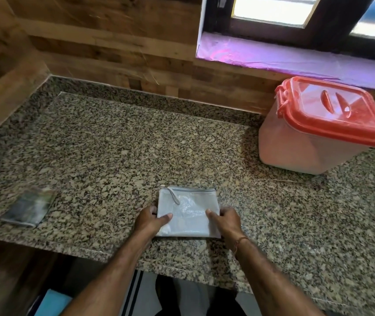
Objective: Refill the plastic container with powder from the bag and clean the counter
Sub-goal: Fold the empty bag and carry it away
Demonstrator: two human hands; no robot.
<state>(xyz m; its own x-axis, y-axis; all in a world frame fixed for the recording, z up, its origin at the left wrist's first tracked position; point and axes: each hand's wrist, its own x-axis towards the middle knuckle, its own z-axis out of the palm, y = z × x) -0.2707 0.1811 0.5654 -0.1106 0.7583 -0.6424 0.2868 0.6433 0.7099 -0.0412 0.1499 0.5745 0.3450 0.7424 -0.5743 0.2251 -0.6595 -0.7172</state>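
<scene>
Speckled granite makes up the bench (118, 142) we stand at, backed by a wall (104, 42) of brown wood panels and, toward the right, a dark-framed window (273, 10) above a purple sill (296, 58). Near the front edge of the bench lies a flat grey bag (187, 215), with a zip strip along its far side and a short pull cord lying across its upper left corner. We see both hands on it. The left hand (151, 221) grips the bag's left edge, thumb laid on top and fingers curled at the side. The right hand (227, 221) grips the right edge in the same way, its thumb pressing on the upper face. The two hands are apart, with the width of the bag between them, and each is clamped on its own side. Whether the fingers reach under the bag we cannot tell. A thin thread (240, 242) circles the right wrist. The plastic container (296, 144) stands well apart at the back right, just below the sill, with its red lid (332, 115) on. Far to the left a small folded packet (30, 207) lies on the bench, blurred.
</scene>
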